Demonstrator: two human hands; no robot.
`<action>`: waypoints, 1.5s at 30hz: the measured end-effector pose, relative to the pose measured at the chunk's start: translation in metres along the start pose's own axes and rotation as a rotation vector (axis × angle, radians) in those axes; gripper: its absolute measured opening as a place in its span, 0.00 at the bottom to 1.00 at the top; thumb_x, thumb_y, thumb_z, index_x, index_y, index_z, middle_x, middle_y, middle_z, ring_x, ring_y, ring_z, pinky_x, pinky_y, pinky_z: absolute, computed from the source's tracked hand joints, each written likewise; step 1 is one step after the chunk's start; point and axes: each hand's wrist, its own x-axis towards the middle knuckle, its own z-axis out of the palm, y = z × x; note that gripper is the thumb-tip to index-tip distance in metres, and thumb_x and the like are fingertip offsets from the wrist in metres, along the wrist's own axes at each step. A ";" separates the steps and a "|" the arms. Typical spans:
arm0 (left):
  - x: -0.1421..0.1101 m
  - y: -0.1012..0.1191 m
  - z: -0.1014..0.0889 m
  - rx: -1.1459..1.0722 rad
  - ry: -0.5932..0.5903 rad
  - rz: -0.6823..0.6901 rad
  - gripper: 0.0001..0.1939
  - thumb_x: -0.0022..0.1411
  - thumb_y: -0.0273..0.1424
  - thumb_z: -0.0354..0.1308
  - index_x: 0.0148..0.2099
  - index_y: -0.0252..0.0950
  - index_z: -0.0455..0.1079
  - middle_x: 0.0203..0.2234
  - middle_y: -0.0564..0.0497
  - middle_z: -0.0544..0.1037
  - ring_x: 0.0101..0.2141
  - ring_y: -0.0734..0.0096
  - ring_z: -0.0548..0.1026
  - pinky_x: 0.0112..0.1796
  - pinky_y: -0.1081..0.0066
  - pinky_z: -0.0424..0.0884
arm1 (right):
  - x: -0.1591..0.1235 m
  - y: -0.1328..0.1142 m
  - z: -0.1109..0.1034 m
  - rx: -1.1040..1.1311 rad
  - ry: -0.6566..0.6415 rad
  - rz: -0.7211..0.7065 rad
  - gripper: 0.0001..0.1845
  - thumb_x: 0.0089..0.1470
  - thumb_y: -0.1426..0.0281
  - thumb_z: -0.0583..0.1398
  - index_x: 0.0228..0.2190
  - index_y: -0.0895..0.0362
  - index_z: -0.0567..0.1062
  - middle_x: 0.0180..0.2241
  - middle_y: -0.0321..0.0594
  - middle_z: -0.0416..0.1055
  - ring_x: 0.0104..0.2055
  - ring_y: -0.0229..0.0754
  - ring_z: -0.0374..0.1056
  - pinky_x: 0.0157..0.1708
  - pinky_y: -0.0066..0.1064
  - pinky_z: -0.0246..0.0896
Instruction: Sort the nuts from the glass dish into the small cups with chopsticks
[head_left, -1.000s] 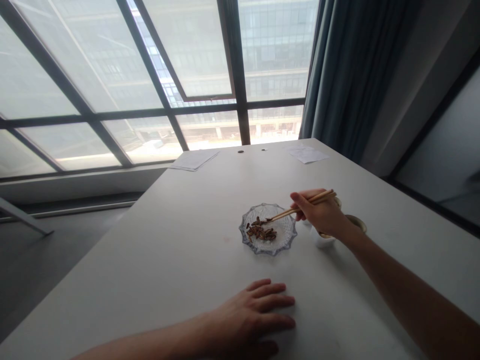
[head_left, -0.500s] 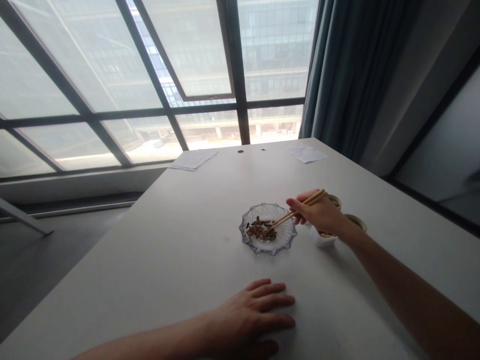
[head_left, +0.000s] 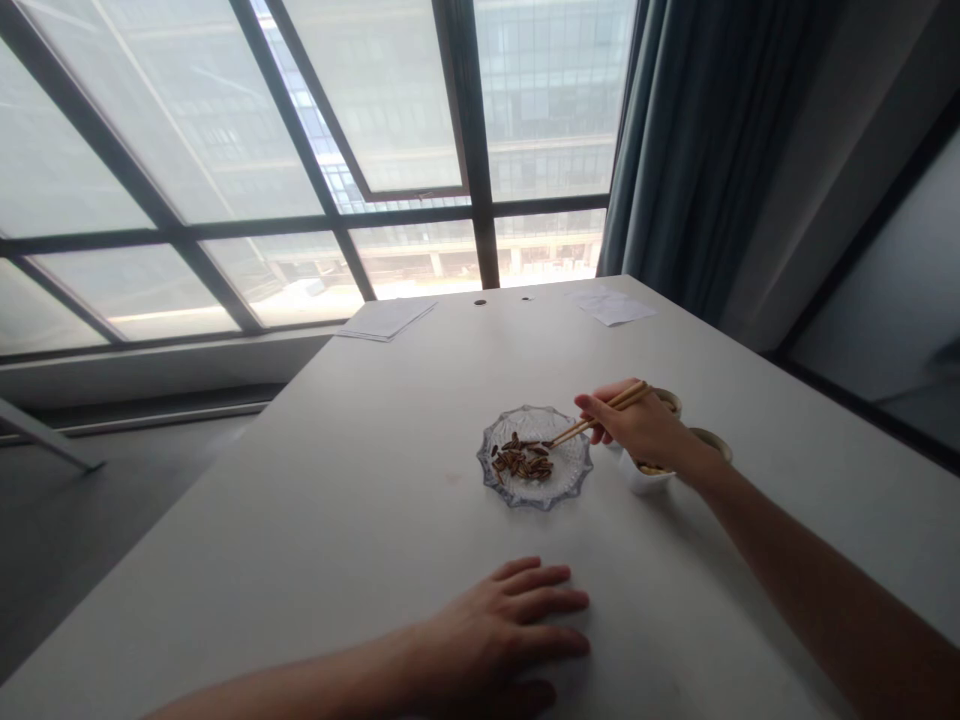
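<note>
Left hand [head_left: 502,620], right hand [head_left: 637,425], chopsticks pair [head_left: 566,433], glass dish [head_left: 570,480]: one each; three bowls [head_left: 649,482], two paper sheets [head_left: 386,320].

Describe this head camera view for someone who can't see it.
A right hand holds wooden chopsticks over a scalloped glass dish of striped seeds. The left hand rests flat on a white table.

A single head-worn camera sits above the near edge of a white table [head_left: 315,530], facing forward and down along it toward a window [head_left: 180,150] at the far end. The left hand [head_left: 502,625], right hand [head_left: 637,425] and glass dish [head_left: 534,410] lie at moderately close range. Detail beyond the glass seems washed out by glare.
</note>
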 end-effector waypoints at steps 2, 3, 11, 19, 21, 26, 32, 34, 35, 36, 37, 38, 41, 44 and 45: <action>0.000 0.000 0.000 0.000 -0.002 0.000 0.25 0.76 0.42 0.57 0.70 0.45 0.65 0.73 0.50 0.64 0.74 0.50 0.58 0.73 0.50 0.52 | 0.001 0.004 0.004 0.009 0.024 0.006 0.30 0.63 0.43 0.63 0.25 0.55 0.81 0.21 0.42 0.80 0.23 0.45 0.77 0.23 0.29 0.69; 0.000 0.000 0.000 0.000 -0.001 0.002 0.25 0.76 0.42 0.57 0.70 0.45 0.65 0.73 0.49 0.64 0.74 0.50 0.58 0.73 0.49 0.52 | 0.001 0.006 0.006 0.019 0.044 0.015 0.31 0.62 0.42 0.63 0.25 0.55 0.81 0.23 0.43 0.81 0.23 0.46 0.78 0.23 0.30 0.70; -0.001 -0.002 0.004 -0.011 0.008 0.005 0.26 0.74 0.40 0.59 0.71 0.46 0.64 0.73 0.50 0.64 0.73 0.49 0.58 0.73 0.50 0.51 | -0.003 -0.013 -0.017 0.093 0.231 0.023 0.36 0.57 0.36 0.64 0.27 0.58 0.82 0.26 0.50 0.82 0.25 0.50 0.81 0.21 0.31 0.76; 0.000 -0.001 0.001 -0.028 0.010 -0.002 0.27 0.73 0.39 0.60 0.70 0.46 0.65 0.72 0.48 0.65 0.73 0.48 0.60 0.73 0.49 0.51 | -0.007 -0.010 -0.085 -0.035 0.555 0.053 0.29 0.58 0.42 0.67 0.26 0.56 0.82 0.23 0.46 0.80 0.22 0.49 0.80 0.20 0.33 0.78; 0.001 0.000 0.000 -0.026 0.005 -0.008 0.26 0.73 0.39 0.59 0.71 0.46 0.65 0.73 0.48 0.65 0.73 0.49 0.59 0.73 0.50 0.50 | -0.004 -0.001 -0.089 -0.057 0.528 0.083 0.28 0.59 0.44 0.68 0.25 0.55 0.81 0.23 0.46 0.80 0.22 0.49 0.80 0.20 0.34 0.79; 0.001 0.000 -0.001 -0.033 -0.002 -0.005 0.26 0.74 0.40 0.59 0.71 0.47 0.65 0.73 0.49 0.65 0.73 0.49 0.59 0.73 0.49 0.51 | 0.006 0.013 -0.081 -0.073 0.477 0.096 0.27 0.57 0.45 0.69 0.23 0.55 0.80 0.24 0.47 0.81 0.22 0.51 0.80 0.19 0.35 0.77; -0.001 -0.001 0.000 -0.043 0.006 -0.003 0.26 0.74 0.40 0.59 0.71 0.46 0.65 0.72 0.47 0.65 0.73 0.48 0.58 0.73 0.49 0.51 | 0.009 0.011 -0.065 -0.071 0.345 0.104 0.26 0.58 0.47 0.68 0.24 0.55 0.81 0.23 0.49 0.81 0.21 0.52 0.79 0.17 0.35 0.73; -0.001 -0.001 0.001 -0.045 0.006 0.000 0.26 0.74 0.40 0.59 0.71 0.47 0.65 0.73 0.48 0.65 0.73 0.48 0.58 0.73 0.49 0.51 | 0.007 0.008 -0.065 -0.071 0.343 0.095 0.25 0.59 0.48 0.68 0.24 0.55 0.81 0.23 0.49 0.81 0.21 0.52 0.79 0.16 0.35 0.73; -0.001 -0.001 0.001 -0.044 0.007 0.001 0.26 0.74 0.40 0.59 0.71 0.47 0.65 0.73 0.48 0.65 0.73 0.48 0.58 0.73 0.49 0.51 | 0.006 0.006 -0.066 -0.072 0.356 0.095 0.25 0.60 0.48 0.68 0.24 0.55 0.81 0.23 0.48 0.81 0.21 0.52 0.79 0.16 0.35 0.73; -0.001 -0.001 0.001 -0.044 0.010 0.002 0.26 0.74 0.40 0.59 0.71 0.47 0.65 0.72 0.48 0.65 0.73 0.48 0.59 0.73 0.49 0.51 | 0.005 0.006 -0.068 -0.073 0.371 0.098 0.24 0.60 0.49 0.68 0.23 0.55 0.81 0.23 0.48 0.80 0.21 0.52 0.79 0.16 0.35 0.74; 0.000 -0.001 0.001 -0.042 0.012 0.002 0.26 0.74 0.40 0.59 0.71 0.47 0.65 0.72 0.48 0.65 0.73 0.48 0.59 0.73 0.49 0.51 | 0.004 0.005 -0.070 -0.073 0.387 0.103 0.24 0.59 0.49 0.68 0.23 0.54 0.81 0.23 0.48 0.80 0.22 0.52 0.79 0.17 0.35 0.74; 0.000 -0.001 0.001 -0.039 0.013 0.001 0.26 0.74 0.40 0.59 0.71 0.46 0.65 0.72 0.48 0.65 0.73 0.49 0.59 0.73 0.49 0.51 | 0.003 0.006 -0.073 -0.076 0.405 0.105 0.24 0.59 0.49 0.68 0.23 0.54 0.81 0.23 0.47 0.81 0.22 0.53 0.80 0.17 0.35 0.75; 0.000 0.000 0.000 -0.029 0.006 -0.004 0.25 0.75 0.41 0.58 0.71 0.46 0.65 0.73 0.49 0.65 0.74 0.50 0.58 0.73 0.50 0.51 | 0.003 0.009 -0.080 -0.110 0.461 0.111 0.23 0.59 0.49 0.69 0.24 0.54 0.81 0.24 0.47 0.81 0.22 0.53 0.80 0.19 0.37 0.77; 0.001 0.001 -0.003 -0.020 -0.004 -0.007 0.25 0.76 0.42 0.57 0.70 0.47 0.65 0.73 0.50 0.64 0.74 0.50 0.58 0.73 0.50 0.52 | 0.003 0.011 -0.083 -0.128 0.436 0.144 0.23 0.56 0.49 0.71 0.23 0.54 0.81 0.23 0.46 0.81 0.23 0.53 0.80 0.20 0.37 0.78; 0.001 0.002 -0.003 -0.017 -0.007 -0.009 0.25 0.76 0.42 0.57 0.70 0.47 0.65 0.73 0.50 0.64 0.74 0.51 0.58 0.73 0.50 0.52 | 0.003 0.011 -0.083 -0.127 0.414 0.157 0.23 0.55 0.48 0.71 0.23 0.54 0.81 0.22 0.46 0.81 0.23 0.53 0.80 0.20 0.37 0.78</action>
